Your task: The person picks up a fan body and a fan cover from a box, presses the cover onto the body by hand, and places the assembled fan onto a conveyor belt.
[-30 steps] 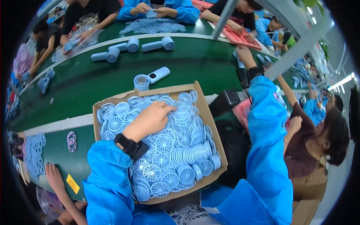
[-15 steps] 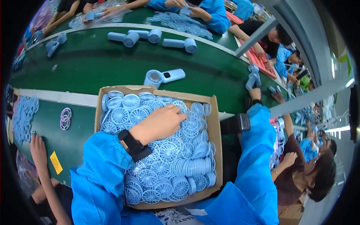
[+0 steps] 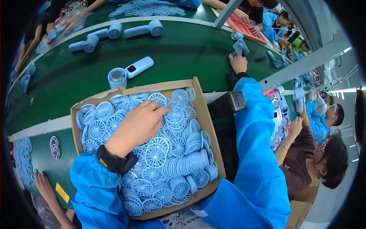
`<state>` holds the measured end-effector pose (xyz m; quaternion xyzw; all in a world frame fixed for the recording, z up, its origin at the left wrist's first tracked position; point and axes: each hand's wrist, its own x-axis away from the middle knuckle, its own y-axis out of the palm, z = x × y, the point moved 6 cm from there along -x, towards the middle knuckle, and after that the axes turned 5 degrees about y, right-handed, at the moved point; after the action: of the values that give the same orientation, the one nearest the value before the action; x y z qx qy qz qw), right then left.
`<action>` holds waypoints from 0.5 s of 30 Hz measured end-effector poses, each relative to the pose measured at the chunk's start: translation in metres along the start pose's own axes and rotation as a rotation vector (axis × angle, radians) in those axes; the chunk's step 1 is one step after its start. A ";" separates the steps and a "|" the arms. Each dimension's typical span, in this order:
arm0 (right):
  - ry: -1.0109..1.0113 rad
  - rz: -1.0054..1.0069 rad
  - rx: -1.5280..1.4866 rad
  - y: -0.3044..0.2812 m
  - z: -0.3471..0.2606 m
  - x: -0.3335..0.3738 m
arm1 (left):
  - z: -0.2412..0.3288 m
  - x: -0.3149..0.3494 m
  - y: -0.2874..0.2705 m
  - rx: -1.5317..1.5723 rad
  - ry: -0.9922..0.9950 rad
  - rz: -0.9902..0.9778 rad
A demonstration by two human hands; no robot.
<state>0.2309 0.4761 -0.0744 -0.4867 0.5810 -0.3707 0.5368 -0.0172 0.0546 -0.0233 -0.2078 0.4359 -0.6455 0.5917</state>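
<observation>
My left hand (image 3: pixel 138 124) rests on the heap of light-blue round fan grilles (image 3: pixel 156 154) inside a cardboard box (image 3: pixel 216 150). Its fingers are bent and slightly apart among the grilles, with the tips partly hidden; no single grille shows as lifted. Stretched out over the green belt (image 3: pixel 183 57), my right hand (image 3: pixel 238 63) has its fingers closed at the lower end of a light-blue handheld fan (image 3: pixel 241 46). Just beyond the box, another folded handheld fan (image 3: pixel 117 78) lies on the belt with its handle angled to the right.
More handheld fans (image 3: pixel 144 29) lie farther along the belt. A black box-shaped device (image 3: pixel 228 104) stands by my right forearm. At left are pink rings (image 3: pixel 55 147), a yellow label (image 3: pixel 62 192) and another person's hand (image 3: pixel 45 186). A grey metal post (image 3: pixel 305 63) slants at right.
The view has turned, so the box and belt appear shifted left and tilted. My left hand stays on the grilles and my right hand stays at the fan. A co-worker at right raises a fan.
</observation>
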 end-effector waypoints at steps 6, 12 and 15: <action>-0.004 0.086 -0.371 -0.031 0.017 -0.014 | 0.006 -0.007 -0.002 0.024 0.036 0.011; -0.094 -0.335 -0.849 -0.114 -0.052 0.058 | 0.006 -0.004 -0.017 -0.034 0.042 0.141; -0.506 -0.225 -0.833 -0.187 -0.099 0.119 | 0.011 -0.004 -0.020 0.246 -0.012 0.188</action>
<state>0.1703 0.3048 0.0871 -0.7941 0.4751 -0.0330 0.3775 -0.0197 0.0538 -0.0002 -0.0958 0.3673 -0.6345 0.6733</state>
